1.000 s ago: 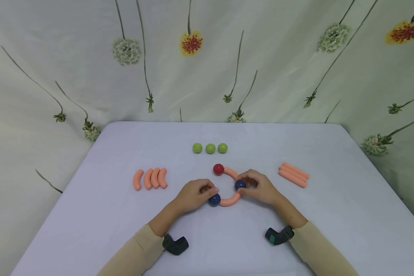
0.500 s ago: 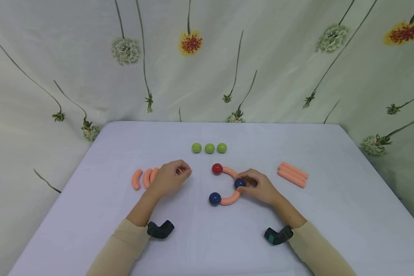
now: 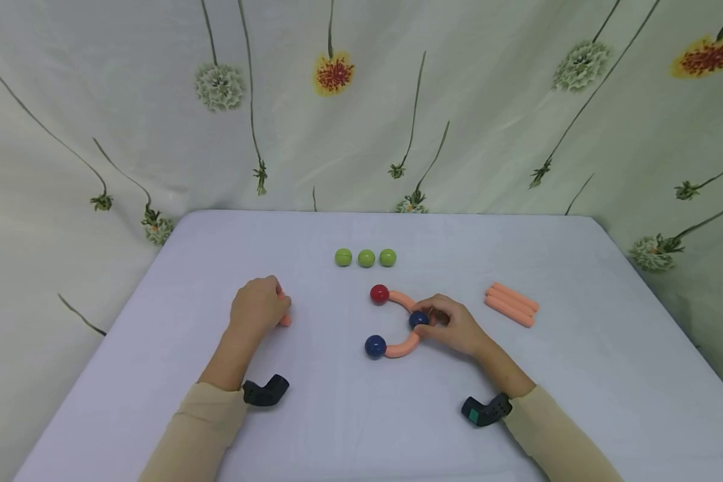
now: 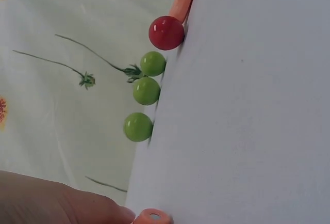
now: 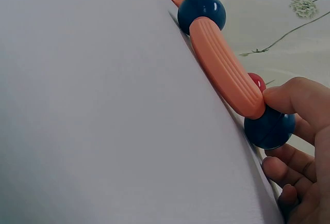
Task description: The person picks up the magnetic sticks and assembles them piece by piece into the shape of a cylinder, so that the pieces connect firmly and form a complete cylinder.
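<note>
In the head view, my right hand (image 3: 452,325) pinches a dark blue ball (image 3: 418,320) between thumb and fingers. Two curved orange sticks meet at this ball: one (image 3: 402,300) leads to a red ball (image 3: 379,294), the other (image 3: 404,347) to a second blue ball (image 3: 375,347). Together they form an open arc on the table. My left hand (image 3: 258,309) is at the left, fingers bent over the curved orange sticks there, gripping the rightmost stick (image 3: 285,318). The left wrist view shows a fingertip against that stick's end (image 4: 153,216), which bears a small metal disc.
Three green balls (image 3: 366,258) stand in a row behind the arc. Straight orange sticks (image 3: 512,304) lie side by side at the right. A flowered cloth (image 3: 488,100) hangs beyond the table's far edge. Each wrist wears a black camera mount (image 3: 266,391).
My left hand has let go of the near blue ball and moved left to the curved sticks, now covering most of them. My right hand has stayed on its blue ball.
</note>
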Demonstrator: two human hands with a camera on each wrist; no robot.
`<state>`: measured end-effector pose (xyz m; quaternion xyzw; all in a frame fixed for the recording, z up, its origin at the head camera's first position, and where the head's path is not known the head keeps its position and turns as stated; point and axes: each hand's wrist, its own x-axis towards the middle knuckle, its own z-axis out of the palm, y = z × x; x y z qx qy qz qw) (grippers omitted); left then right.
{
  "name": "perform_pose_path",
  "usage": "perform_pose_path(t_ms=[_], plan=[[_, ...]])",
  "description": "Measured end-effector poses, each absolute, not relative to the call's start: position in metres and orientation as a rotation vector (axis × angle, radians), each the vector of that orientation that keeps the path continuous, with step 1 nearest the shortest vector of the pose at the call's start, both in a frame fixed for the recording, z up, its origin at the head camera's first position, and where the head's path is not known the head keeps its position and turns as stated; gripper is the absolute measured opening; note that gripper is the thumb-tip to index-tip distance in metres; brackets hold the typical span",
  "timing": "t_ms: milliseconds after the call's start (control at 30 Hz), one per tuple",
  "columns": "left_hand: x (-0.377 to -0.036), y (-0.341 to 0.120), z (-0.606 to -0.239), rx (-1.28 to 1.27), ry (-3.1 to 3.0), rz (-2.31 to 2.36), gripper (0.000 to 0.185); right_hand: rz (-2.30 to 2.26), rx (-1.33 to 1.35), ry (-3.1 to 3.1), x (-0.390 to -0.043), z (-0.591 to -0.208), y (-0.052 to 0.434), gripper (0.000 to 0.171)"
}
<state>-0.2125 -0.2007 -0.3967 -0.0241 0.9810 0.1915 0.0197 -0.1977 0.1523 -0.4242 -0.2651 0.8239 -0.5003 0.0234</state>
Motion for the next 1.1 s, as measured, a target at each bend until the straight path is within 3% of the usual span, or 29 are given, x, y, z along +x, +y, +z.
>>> perform_pose_path(t_ms=[233, 500, 1100], plan=[[-0.211, -0.193, -0.402, -0.099, 2.979, 0.533, 0.032, -1.560, -0.830, 2.543, -0.198, -0.425, 0.153, 0.033], [-0.211, -0.181, -0.408, -0.029, 3.032, 0.420, 0.019, -1.565, -0.830, 2.544, -0.199, -0.427, 0.153, 0.032], [-0.204, -0.149, -0.421, 0.042, 2.839, 1.041, 0.033, -1.565, -0.837, 2.538, -0.200, -0.427, 0.154, 0.032]])
